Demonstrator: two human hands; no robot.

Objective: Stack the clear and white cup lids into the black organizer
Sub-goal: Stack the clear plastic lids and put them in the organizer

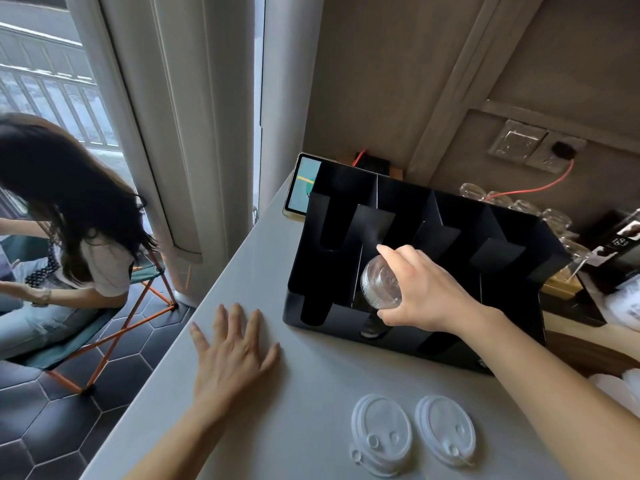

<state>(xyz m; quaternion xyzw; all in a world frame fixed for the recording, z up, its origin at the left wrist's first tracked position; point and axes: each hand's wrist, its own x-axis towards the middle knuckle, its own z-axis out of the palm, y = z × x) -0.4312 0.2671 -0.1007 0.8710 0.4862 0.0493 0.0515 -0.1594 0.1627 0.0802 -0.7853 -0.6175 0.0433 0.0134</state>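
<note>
So the right hand [420, 292] is over the black organizer [408, 271], fingers [388, 252] pinching a stack of clear lids [380, 284] by the rim, forefinger on the far edge and thumb on the near one. The stack is tilted on its side, right above the second slot from the left in the front row, and there's already something clear sitting low in that slot's front cutout, too dark to say exactly what. The left hand [230, 355] is just flat on the grey tabletop [311, 393], palm down, fingers spread out, holding nothing, a little left of the organizer.

Two white lids [412, 433] lie side by side on the tabletop near the front edge, close to each other, well apart from the organizer, neither hand touching them.

Behind the organizer there's a tablet [298, 188] propped with its screen lit, and off to the right a row of glass jars [519, 206] plus a red cable [540, 183] running to a wall socket. On the left a seated person [65, 216] is on a folding stool [114, 327] by the window.
</note>
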